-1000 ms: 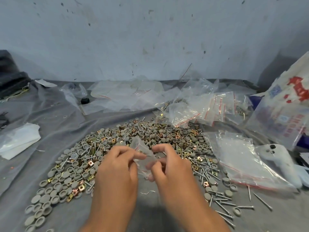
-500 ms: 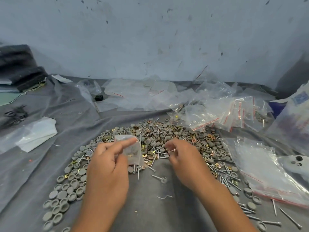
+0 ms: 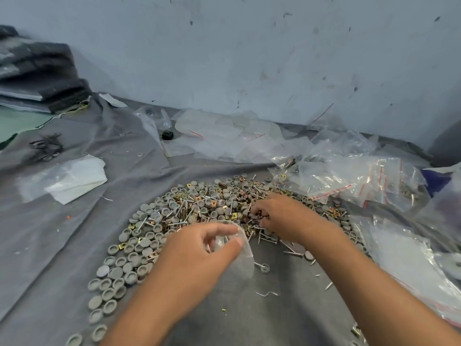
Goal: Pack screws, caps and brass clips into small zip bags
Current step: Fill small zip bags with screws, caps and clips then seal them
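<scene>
A creased grey cloth [image 3: 74, 236] covers the worktop. The pile [image 3: 189, 211] of dull grey round caps, thin steel screws and glinting square brass clips spreads across its middle; crinkled clear bags [image 3: 349, 176] lie toward the far right edge. The left hand [image 3: 192, 255] pinches a small soft zip bag [image 3: 239, 255] between thumb and fingers, its mouth facing the pile. The right hand [image 3: 282, 216], just beyond the bag, digs curled fingertips into the pile; what they have hold of is hidden.
</scene>
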A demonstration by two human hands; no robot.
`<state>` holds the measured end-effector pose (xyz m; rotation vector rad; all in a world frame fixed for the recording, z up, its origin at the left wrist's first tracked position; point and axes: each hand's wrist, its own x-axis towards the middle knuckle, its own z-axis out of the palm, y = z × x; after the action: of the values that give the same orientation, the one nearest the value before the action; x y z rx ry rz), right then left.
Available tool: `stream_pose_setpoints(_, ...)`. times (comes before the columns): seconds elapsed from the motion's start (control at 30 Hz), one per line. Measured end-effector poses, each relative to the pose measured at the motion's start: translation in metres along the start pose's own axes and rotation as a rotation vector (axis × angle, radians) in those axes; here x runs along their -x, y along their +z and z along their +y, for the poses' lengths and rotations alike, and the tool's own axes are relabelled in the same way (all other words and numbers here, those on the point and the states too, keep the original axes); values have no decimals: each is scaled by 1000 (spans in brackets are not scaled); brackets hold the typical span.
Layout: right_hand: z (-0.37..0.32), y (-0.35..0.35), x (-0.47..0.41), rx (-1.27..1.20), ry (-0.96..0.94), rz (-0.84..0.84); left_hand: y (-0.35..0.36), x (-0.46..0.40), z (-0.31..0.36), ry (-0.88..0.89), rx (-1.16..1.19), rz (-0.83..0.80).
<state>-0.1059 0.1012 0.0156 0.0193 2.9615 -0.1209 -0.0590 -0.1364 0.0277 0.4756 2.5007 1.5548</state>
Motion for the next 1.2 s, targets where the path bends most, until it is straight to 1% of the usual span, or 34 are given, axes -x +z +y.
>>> stream_pose_setpoints(0.1, -2, 2, 6, 71, -6, -124, 1, 3, 1, -6, -21, 14)
stream_pose_setpoints(0.2, 1, 5, 20, 65, 7, -179, 2, 5, 4, 17, -103, 71)
stream_pose_setpoints(0.27, 3, 8, 29, 73, 0, -152, 6, 6, 7, 51, -147, 125)
stream_pose_setpoints(0.37, 2, 16, 44, 23, 12, -28, 12, 5, 11, 92, -199, 231)
stream_pose_setpoints(0.5, 5, 31, 65, -198, 87, 104, 21, 7, 13, 115, -425, 293)
stream_pose_setpoints(0.57, 8, 39, 76, -334, 126, 207, 26, 8, 12, 132, -532, 268)
stream_pose_setpoints(0.67, 9, 45, 93, -671, 174, 357, 36, 10, 11, 159, -596, 203)
stream_pose_setpoints(0.73, 6, 42, 100, -826, 130, 382, 41, 8, 10, 162, -603, 174)
stream_pose_setpoints(0.83, 3, 36, 104, -1070, -2, 343, 51, 7, 8, 173, -610, 151)
stream_pose_setpoints(0.9, 3, 34, 105, -1189, -46, 345, 57, 7, 8, 195, -611, 149)
stream_pose_setpoints(1.0, 8, 35, 102, -1224, -6, 364, 64, 7, 8, 205, -616, 145)
stream_pose_setpoints(1.07, 11, 39, 98, -1193, 55, 378, 67, 6, 7, 201, -624, 139)
stream_pose_setpoints(1.2, 14, 46, 94, -935, 206, 443, 69, 4, 5, 208, -636, 130)
